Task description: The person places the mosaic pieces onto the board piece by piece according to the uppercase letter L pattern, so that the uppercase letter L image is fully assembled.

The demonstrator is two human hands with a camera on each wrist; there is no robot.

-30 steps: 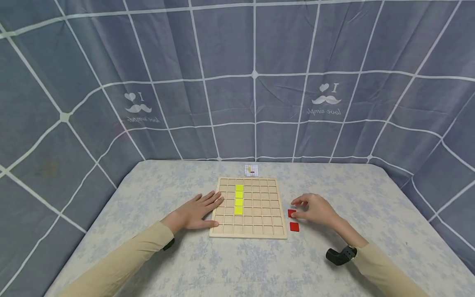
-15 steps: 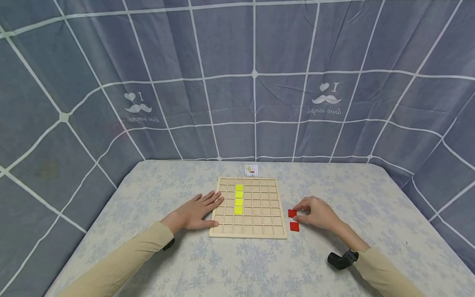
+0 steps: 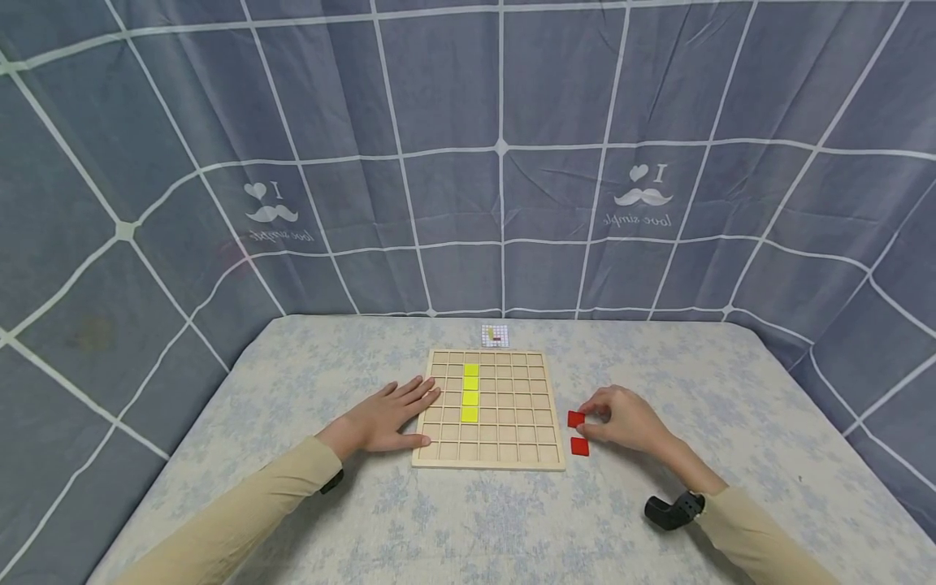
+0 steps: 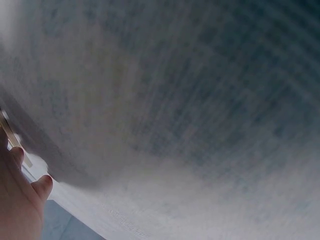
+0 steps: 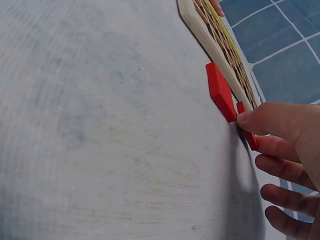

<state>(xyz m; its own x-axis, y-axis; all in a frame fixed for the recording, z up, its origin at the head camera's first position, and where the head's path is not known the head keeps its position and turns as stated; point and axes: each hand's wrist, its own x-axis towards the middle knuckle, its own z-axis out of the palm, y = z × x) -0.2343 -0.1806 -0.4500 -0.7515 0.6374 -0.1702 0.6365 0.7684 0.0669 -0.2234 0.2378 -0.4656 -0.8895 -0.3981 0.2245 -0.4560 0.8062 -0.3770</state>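
My left hand [image 3: 387, 417] lies flat with fingers spread, fingertips and thumb resting on the left edge of a wooden grid board [image 3: 512, 439]. In one of the board's columns sits an upright row of yellow square tiles [image 3: 470, 398]. Just right of the board, my right hand [image 3: 625, 418] pinches a red square tile [image 3: 575, 419] at its right side between thumb and index finger. The right wrist view shows this held tile [image 5: 253, 141] tilted, its other fingers loosely bent. A second red tile [image 3: 580, 447] lies nearer me on the table, apart from the hand.
A small card [image 3: 495, 335] printed with a coloured grid lies behind the board. Pale floral cloth covers the table [image 3: 453, 528]. A blue curtain [image 3: 453, 195] with white lines hangs around the back and sides. A black strap device [image 3: 674, 510] is on my right wrist.
My right hand has drawn slightly right and nearer me, its fingers going from over the farther red tile to pinching its right side. The left hand and board stay put.
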